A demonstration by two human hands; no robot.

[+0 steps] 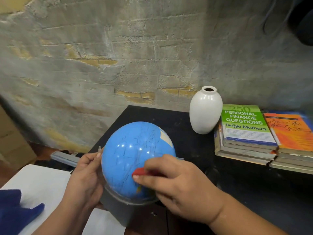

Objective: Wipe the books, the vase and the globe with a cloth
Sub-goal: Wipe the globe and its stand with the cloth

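Note:
A blue globe [135,153] on a grey base is tilted near the front edge of the black table [245,192]. My left hand [84,177] grips the globe's clear arc and left side. A small red cloth [141,172] is pinched in the fingers of my right hand [177,184] and pressed against the globe's lower right face. The white vase [205,111] stands upright behind the globe. To its right lie two stacks of books [247,131], with a green cover on one and an orange cover [289,131] on the other.
A rough plastered brick wall [118,56] rises directly behind the table. A white surface [42,184] with a dark blue cloth [15,212] on it sits at lower left. A cardboard box [11,141] stands at the far left, and a grey metal piece [64,158] lies beside the table.

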